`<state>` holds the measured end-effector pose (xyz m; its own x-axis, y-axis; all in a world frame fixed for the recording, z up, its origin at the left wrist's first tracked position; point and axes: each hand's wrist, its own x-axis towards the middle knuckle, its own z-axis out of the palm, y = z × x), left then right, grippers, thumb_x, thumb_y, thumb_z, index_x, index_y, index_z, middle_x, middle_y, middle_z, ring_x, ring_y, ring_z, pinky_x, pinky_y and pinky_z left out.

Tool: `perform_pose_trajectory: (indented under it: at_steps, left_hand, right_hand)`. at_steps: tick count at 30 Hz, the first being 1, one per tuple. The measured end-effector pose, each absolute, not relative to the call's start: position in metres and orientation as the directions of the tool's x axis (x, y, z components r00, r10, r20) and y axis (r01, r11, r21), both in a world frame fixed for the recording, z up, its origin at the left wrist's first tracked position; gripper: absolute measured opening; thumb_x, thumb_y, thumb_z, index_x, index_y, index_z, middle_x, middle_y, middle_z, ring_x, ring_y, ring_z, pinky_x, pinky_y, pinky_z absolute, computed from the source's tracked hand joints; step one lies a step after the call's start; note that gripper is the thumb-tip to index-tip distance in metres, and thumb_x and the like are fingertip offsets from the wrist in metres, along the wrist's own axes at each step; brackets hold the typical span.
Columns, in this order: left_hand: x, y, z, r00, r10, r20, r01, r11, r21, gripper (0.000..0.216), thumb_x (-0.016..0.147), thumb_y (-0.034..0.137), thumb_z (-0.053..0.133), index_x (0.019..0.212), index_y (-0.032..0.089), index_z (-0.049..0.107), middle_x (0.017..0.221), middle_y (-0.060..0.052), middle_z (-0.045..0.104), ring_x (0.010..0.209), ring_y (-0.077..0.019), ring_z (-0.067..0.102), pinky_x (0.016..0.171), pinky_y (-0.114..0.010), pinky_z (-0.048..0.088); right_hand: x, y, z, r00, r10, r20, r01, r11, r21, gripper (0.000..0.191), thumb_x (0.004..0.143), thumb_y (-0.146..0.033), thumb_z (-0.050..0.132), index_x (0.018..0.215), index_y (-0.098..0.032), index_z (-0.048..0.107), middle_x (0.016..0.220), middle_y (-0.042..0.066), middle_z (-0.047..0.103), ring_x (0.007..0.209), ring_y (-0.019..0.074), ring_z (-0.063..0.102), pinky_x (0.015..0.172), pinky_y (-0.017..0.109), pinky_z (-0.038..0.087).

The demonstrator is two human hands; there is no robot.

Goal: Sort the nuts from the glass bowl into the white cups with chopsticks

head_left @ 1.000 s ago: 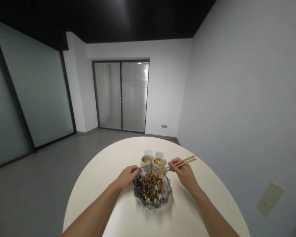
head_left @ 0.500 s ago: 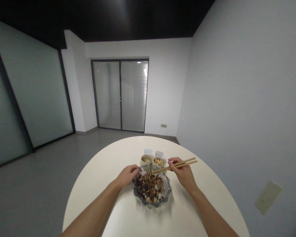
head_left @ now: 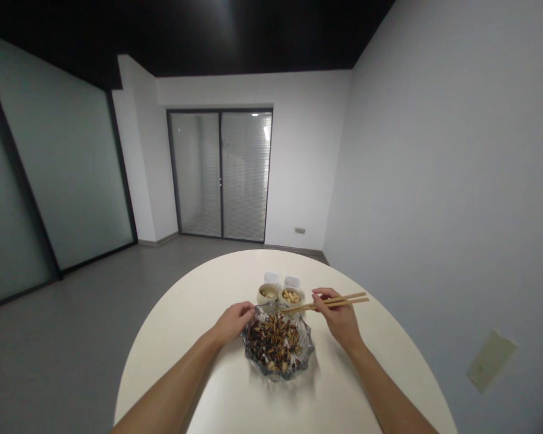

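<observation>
A scalloped glass bowl [head_left: 304, 358] of mixed dark seeds and pale nuts sits on the round white table [head_left: 235, 283] in front of me. My left hand [head_left: 233, 322] rests curled against the bowl's left rim. My right hand [head_left: 339, 314] is closed on a pair of wooden chopsticks [head_left: 330, 302]. Their tips hover just above the small cup of peanuts [head_left: 292, 296] behind the bowl. A second small cup [head_left: 268, 293] with pale contents stands left of the peanut cup.
Two small white containers [head_left: 282, 279] stand behind the cups. The table's far edge curves away toward a grey floor and sliding glass doors [head_left: 221, 175]. A bare wall is close on the right.
The chopsticks have lifted out of the glass bowl and swung back, so their tips now sit by the peanut cup. My left hand has stayed on the rim.
</observation>
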<state>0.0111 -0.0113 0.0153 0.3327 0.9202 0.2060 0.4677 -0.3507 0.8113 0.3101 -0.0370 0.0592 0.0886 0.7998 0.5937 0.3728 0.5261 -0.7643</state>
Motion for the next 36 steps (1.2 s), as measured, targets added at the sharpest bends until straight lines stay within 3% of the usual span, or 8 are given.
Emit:
perform_pose_trajectory:
  at_steps: [8, 14, 19, 24, 36]
  left_hand:
    - [0.012, -0.011, 0.015, 0.334, 0.921, 0.2, 0.466, -0.346, 0.814, 0.034, 0.089, 0.042, 0.047, 0.086, 0.016, 0.069, 0.083, -0.004, 0.072, 0.081, -0.0204, 0.062, 0.075, -0.027, 0.044]
    - [0.011, -0.01, 0.013, 0.35, 0.913, 0.209, 0.46, -0.363, 0.81, 0.035, 0.089, 0.042, 0.046, 0.087, 0.016, 0.069, 0.084, -0.005, 0.073, 0.08, -0.0204, 0.063, 0.076, -0.028, 0.044]
    - [0.011, -0.007, 0.011, 0.342, 0.916, 0.211, 0.464, -0.36, 0.81, 0.035, 0.089, 0.042, 0.046, 0.088, 0.016, 0.069, 0.085, -0.005, 0.073, 0.081, -0.0207, 0.063, 0.077, -0.028, 0.045]
    - [0.011, -0.009, 0.014, 0.34, 0.918, 0.206, 0.46, -0.353, 0.815, 0.034, 0.088, 0.041, 0.046, 0.086, 0.016, 0.069, 0.084, -0.005, 0.073, 0.08, -0.0206, 0.063, 0.077, -0.028, 0.045]
    - [0.011, -0.01, 0.015, 0.339, 0.917, 0.211, 0.459, -0.357, 0.814, 0.034, 0.088, 0.042, 0.046, 0.084, 0.017, 0.068, 0.082, -0.004, 0.071, 0.079, -0.0203, 0.062, 0.076, -0.028, 0.044]
  right_hand:
    - [0.308, -0.038, 0.06, 0.1, 0.805, 0.585, 0.323, 0.53, -0.784, 0.039, 0.082, -0.056, 0.069, 0.089, -0.018, 0.073, 0.068, 0.005, 0.069, 0.062, 0.0203, 0.065, 0.06, 0.033, 0.058]
    - [0.309, -0.037, 0.059, 0.036, 0.82, 0.571, 0.377, 0.518, -0.768, 0.035, 0.083, -0.053, 0.068, 0.088, -0.018, 0.074, 0.074, 0.006, 0.072, 0.067, 0.022, 0.067, 0.062, 0.033, 0.056]
    - [0.308, -0.04, 0.064, -0.009, 0.813, 0.583, 0.485, 0.513, -0.708, 0.037, 0.084, -0.054, 0.065, 0.071, -0.02, 0.072, 0.064, 0.005, 0.068, 0.058, 0.0193, 0.062, 0.056, 0.03, 0.051]
    - [0.306, -0.047, 0.068, 0.004, 0.859, 0.511, 0.497, 0.442, -0.747, 0.046, 0.092, -0.058, 0.053, 0.074, -0.02, 0.072, 0.049, 0.0, 0.057, 0.046, 0.0162, 0.055, 0.047, 0.026, 0.044]
    - [0.317, -0.04, 0.065, 0.054, 0.91, 0.411, 0.384, 0.362, -0.85, 0.051, 0.078, -0.067, 0.067, 0.061, -0.019, 0.068, 0.058, 0.008, 0.072, 0.055, 0.0213, 0.067, 0.055, 0.029, 0.053]
